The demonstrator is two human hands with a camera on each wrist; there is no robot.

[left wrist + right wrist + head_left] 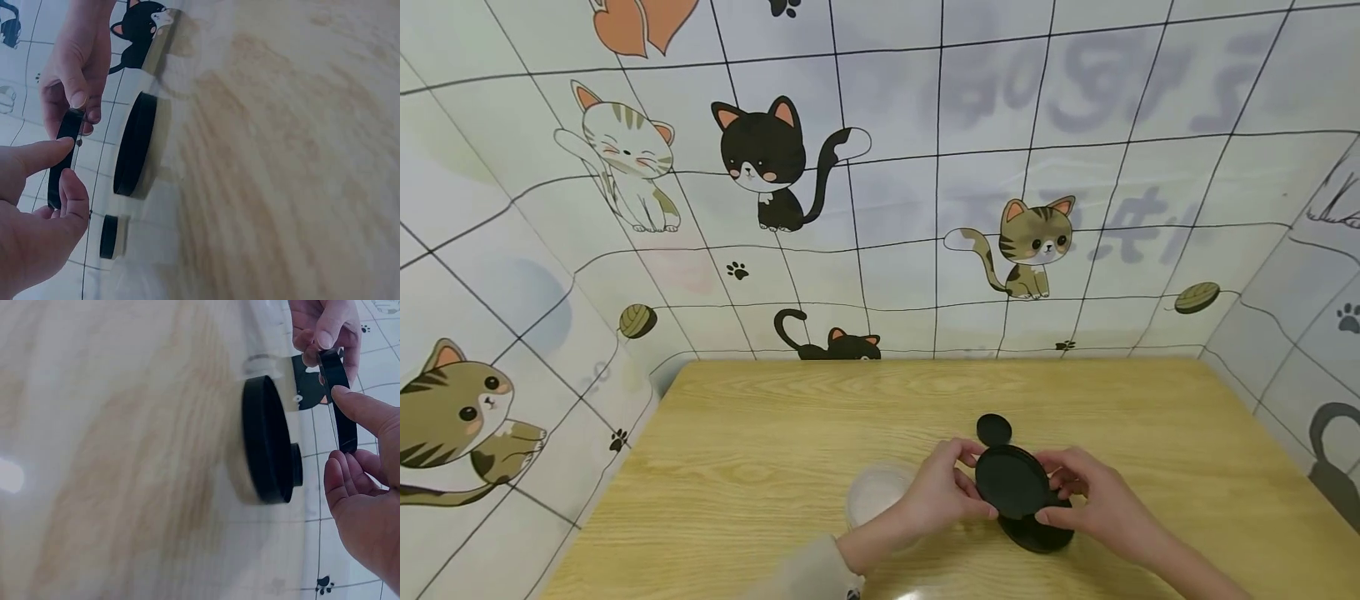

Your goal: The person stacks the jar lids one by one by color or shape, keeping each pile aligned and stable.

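Observation:
Both hands hold a black round lid (1011, 482) by opposite edges, raised above the table. My left hand (940, 492) pinches its left edge between thumb and fingers, and my right hand (1093, 504) grips the right edge the same way. Seen edge-on in the right wrist view, the held lid (334, 374) is thin with a short rim. Under it a larger black round lid (1037, 537) lies on the table, partly covered in the head view; its shallow rim (134, 147) shows in the left wrist view. A small black disc (994, 429) lies just beyond the held lid.
A clear round container (874, 498) stands left of the left hand, partly behind the forearm. The wood-grain table (760, 467) meets a wall sheet (895, 200) printed with cats and grid lines at the back and sides.

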